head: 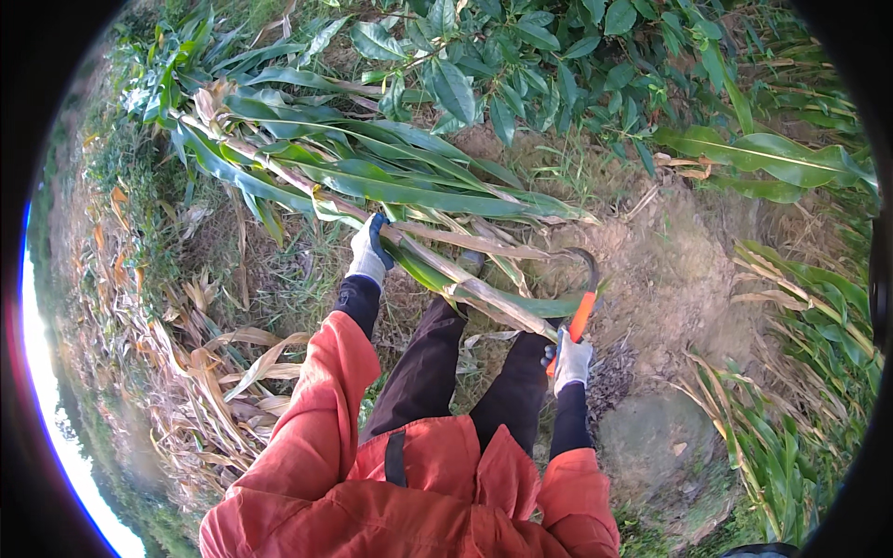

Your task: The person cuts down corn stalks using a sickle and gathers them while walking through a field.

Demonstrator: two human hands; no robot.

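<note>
My left hand, in a white glove with dark blue coated fingers, is closed around a maize stalk. The stalk slants across my legs, its leafy top at the upper left and its pale lower end beside my right hand. That hand, gloved the same way, grips the orange handle of a sickle. Its dark curved blade points away from me and hooks to the left, near the tip of a dry leaf. Whether my right fingers also touch the stalk is hard to tell. Long green maize leaves spread beyond my left hand.
A broad-leaved green shrub hangs over the far side. Maize plants line the right, by bare soil and a large rounded stone. Dry maize stalks and leaves lie at the left.
</note>
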